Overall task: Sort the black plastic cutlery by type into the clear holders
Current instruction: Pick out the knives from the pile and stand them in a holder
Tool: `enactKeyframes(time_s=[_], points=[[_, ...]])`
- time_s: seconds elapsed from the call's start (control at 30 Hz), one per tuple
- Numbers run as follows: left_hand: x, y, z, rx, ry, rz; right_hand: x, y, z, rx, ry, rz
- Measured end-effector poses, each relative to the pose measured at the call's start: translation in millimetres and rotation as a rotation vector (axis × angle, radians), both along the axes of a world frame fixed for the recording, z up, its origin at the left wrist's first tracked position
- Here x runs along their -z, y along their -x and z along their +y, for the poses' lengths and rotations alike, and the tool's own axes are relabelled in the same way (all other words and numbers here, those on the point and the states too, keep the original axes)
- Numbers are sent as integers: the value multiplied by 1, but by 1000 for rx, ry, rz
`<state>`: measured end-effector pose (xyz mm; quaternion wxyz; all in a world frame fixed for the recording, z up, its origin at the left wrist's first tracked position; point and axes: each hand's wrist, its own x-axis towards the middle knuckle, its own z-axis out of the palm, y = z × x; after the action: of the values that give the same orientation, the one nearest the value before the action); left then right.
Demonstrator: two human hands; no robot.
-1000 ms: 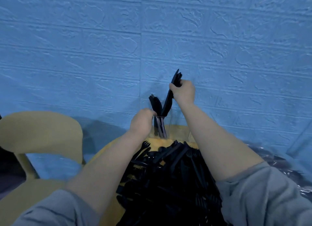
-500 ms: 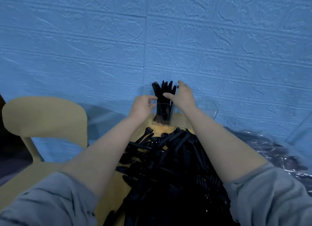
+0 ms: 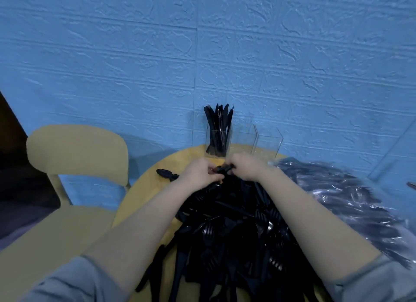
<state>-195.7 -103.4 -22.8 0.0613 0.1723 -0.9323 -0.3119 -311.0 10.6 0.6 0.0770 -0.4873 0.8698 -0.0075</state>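
Black plastic cutlery [image 3: 236, 229] lies heaped across the near half of the round wooden bench [image 3: 144, 189], forks plainly showing among the tangle. Grey sleeves frame the pile at 7 and 5 o'clock, both forearms reaching toward 12. At the far edge of the heap the left hand [image 3: 198, 172] and right hand [image 3: 244, 167] meet, each grip curled and pinching the same small bunch of black pieces [image 3: 222, 169] between them; which type these are cannot be told. At 10 o'clock from the hands a lone black piece [image 3: 165, 173] rests on bare wood. At 3 o'clock a crinkled clear plastic bag [image 3: 351, 198] holds more dark cutlery. Just beyond the hands, at 12 o'clock, stand three clear holders against the blue textured wall [image 3: 112, 54]: the left holder [image 3: 218, 141] is packed with upright black cutlery, while the middle holder [image 3: 244, 137] and right holder [image 3: 270, 141] adjoin it. A tan chair [image 3: 76, 153] sits at 9 o'clock.
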Motion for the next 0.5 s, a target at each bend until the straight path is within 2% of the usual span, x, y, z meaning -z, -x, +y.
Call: enactKeyframes(time_s=[0.1,0.23,0.37,0.5], points=[[-1,5,10,-9,112,-74,10,0,7,49,73,14],[-3,2,8,-112,146,17,7,-1,25,204,318,-35],[-9,-14,6,-252,-62,145,2,-8,44,345,570,-200],[-15,-34,14,-304,-245,302,4,-22,51,411,692,-361]])
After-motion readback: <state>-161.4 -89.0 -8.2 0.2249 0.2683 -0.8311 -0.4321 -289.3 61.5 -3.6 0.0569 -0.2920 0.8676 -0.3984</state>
